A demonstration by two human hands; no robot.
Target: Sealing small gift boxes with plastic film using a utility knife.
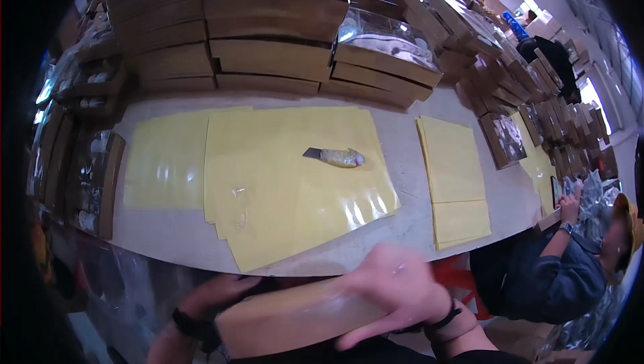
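A brown cardboard box (292,320) is tilted below the table's front edge, close to my body. My right hand (399,290) grips its right end, thumb stretched along the near side and slightly blurred. At the box's far left side, my left hand (225,291) holds on, its fingers mostly hidden. Beyond the hands, yellow sheets (282,190) overlap on the table. On them lies a knife (341,157) with a short dark blade pointing left and a wrapped, pale yellowish handle. Another stack of yellow sheets (456,169) lies to the right.
Stacked cardboard boxes (268,35) wall off the table's (406,163) far side. More boxes (97,183) stand at its left end, and an open-topped box (503,137) with clear wrapping sits at the right. A co-worker (543,270) in dark clothes sits at the right.
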